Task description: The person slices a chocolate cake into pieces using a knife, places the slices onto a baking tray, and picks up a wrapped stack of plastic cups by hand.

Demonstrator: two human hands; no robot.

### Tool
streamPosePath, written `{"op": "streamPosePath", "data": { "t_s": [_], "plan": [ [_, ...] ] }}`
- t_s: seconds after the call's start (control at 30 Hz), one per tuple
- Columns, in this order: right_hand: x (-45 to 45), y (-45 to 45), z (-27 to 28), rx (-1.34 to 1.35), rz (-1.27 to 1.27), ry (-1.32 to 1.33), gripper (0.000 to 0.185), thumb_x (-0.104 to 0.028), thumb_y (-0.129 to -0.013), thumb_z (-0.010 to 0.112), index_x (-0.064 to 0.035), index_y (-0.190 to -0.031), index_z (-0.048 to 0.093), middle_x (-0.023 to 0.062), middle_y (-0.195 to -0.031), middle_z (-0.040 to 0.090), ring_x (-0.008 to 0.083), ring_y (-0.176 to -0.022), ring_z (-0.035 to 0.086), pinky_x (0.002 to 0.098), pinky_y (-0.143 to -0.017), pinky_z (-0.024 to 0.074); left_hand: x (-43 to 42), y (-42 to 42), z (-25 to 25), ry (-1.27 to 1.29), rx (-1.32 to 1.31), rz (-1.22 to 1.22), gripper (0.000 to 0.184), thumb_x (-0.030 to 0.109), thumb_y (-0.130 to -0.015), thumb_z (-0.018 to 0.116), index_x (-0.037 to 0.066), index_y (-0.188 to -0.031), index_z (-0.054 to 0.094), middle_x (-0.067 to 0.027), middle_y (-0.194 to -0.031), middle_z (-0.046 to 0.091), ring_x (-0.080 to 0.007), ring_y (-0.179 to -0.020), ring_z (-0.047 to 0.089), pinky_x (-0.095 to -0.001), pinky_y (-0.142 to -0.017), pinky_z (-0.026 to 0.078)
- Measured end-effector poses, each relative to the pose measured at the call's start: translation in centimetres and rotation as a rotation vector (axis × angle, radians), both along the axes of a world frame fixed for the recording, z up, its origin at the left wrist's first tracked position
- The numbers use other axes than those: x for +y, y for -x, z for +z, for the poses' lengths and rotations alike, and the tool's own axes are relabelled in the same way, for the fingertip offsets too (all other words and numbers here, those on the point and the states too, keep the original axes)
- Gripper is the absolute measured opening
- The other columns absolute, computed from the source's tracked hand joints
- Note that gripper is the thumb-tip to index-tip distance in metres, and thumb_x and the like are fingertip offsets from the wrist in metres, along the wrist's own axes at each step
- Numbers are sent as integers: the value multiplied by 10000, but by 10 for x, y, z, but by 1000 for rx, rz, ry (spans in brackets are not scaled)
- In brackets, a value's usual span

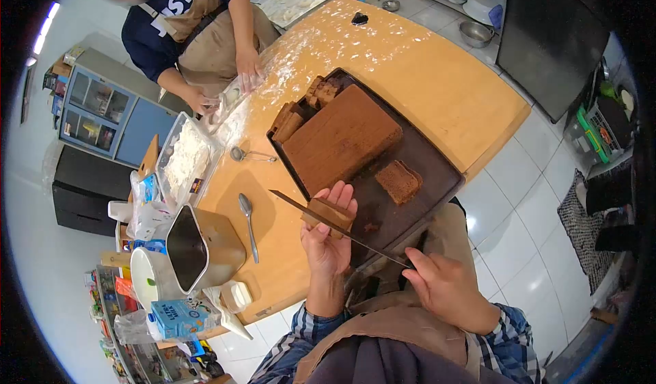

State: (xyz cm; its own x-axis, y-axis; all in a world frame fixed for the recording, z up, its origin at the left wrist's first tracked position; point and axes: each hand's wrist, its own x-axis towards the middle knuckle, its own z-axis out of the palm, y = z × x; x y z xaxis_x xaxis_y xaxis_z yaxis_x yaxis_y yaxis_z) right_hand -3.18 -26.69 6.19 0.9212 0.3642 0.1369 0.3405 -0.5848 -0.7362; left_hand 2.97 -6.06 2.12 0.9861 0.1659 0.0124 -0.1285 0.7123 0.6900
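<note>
My left hand [329,237], palm up, holds a piece of brown cake [331,210] between thumb and fingers. My right hand [444,285] grips a long thin knife [321,218]; its handle is hidden in the fist. The blade runs across the piece in my left hand, but I cannot tell whether it touches. Just beyond, a large block of chocolate cake [345,138] lies on a dark baking tray [434,179]. One cut slice [399,182] rests apart on the tray's near side. Several smaller cake pieces [321,91] are along the far edge.
A spoon [249,227] and a small strainer [238,154] lie left of the tray. Further left stand a square metal tin [205,247], a tub of flour [188,155] and a blue milk carton [181,318]. Across the table, a co-worker's hands [249,70] work on the floured surface.
</note>
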Motion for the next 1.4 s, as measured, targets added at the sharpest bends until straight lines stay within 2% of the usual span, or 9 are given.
{"op": "streamPosePath", "data": {
  "t_s": [0.1,0.23,0.33,0.53,0.63,0.7,1.0,1.23,1.4],
  "plan": [
    [0,-1,-2,5,26,26,290,-272,-899,550,-52,-1088,542,133,-704,571,298,-591,597,375,-505,484,2,0,-1,5,3,-2,595,155,-744,683,-37,-1242,422,-265,-1319,430,-375,-1250,424,-478,-1036,381],
    [-4,4,-7,-7,4,16,281,-246,-881,577,-46,-1077,553,126,-688,560,296,-575,576,378,-497,463,4,1,-3,-22,3,0,591,167,-747,690,-30,-1241,432,-261,-1325,427,-374,-1261,410,-475,-1040,375],
    [-2,0,-3,9,-2,25,299,-223,-865,603,-36,-1095,561,127,-677,546,298,-564,556,380,-492,443,-3,3,-1,-189,48,-38,662,309,-753,664,2,-1281,410,-225,-1359,403,-343,-1293,374,-449,-1060,349],
    [-3,-2,-10,-1,14,28,289,-283,-890,561,-55,-1066,551,125,-688,566,293,-575,591,383,-487,477,-1,2,-3,-159,45,-50,652,308,-772,646,-10,-1286,400,-232,-1377,375,-351,-1305,351,-454,-1064,336],
    [-7,1,-12,-1,-13,43,284,-257,-875,583,-49,-1067,558,125,-681,562,290,-574,585,380,-483,464,-5,2,-5,-28,68,-55,611,204,-742,712,-13,-1242,437,-251,-1338,421,-365,-1273,400,-464,-1036,376],
    [-3,-1,-9,-21,-45,59,289,-211,-853,615,-43,-1085,574,120,-677,555,291,-567,562,379,-493,441,-9,4,-7,-38,66,-91,616,211,-738,715,-5,-1244,439,-239,-1345,420,-365,-1281,389,-462,-1037,372],
    [-7,5,-23,-82,-34,87,281,-272,-881,579,-51,-1053,551,98,-641,536,279,-521,559,375,-448,454,-4,4,-13,-139,86,-63,659,282,-764,677,7,-1295,400,-241,-1379,380,-361,-1295,370,-444,-1043,357],
    [-2,-3,-17,30,-8,81,297,-301,-924,483,-41,-1057,535,120,-681,594,302,-582,621,391,-485,515,-15,7,-12,-126,77,-123,658,270,-746,693,-8,-1274,413,-245,-1364,393,-361,-1282,387,-447,-1030,375],
    [-5,5,-30,-27,-73,84,270,-245,-868,600,-54,-1055,558,120,-655,549,316,-565,569,395,-480,453,-14,7,-11,-25,71,-179,633,250,-733,738,28,-1252,450,-202,-1358,420,-352,-1288,377,-462,-1039,353]
  ]
}}
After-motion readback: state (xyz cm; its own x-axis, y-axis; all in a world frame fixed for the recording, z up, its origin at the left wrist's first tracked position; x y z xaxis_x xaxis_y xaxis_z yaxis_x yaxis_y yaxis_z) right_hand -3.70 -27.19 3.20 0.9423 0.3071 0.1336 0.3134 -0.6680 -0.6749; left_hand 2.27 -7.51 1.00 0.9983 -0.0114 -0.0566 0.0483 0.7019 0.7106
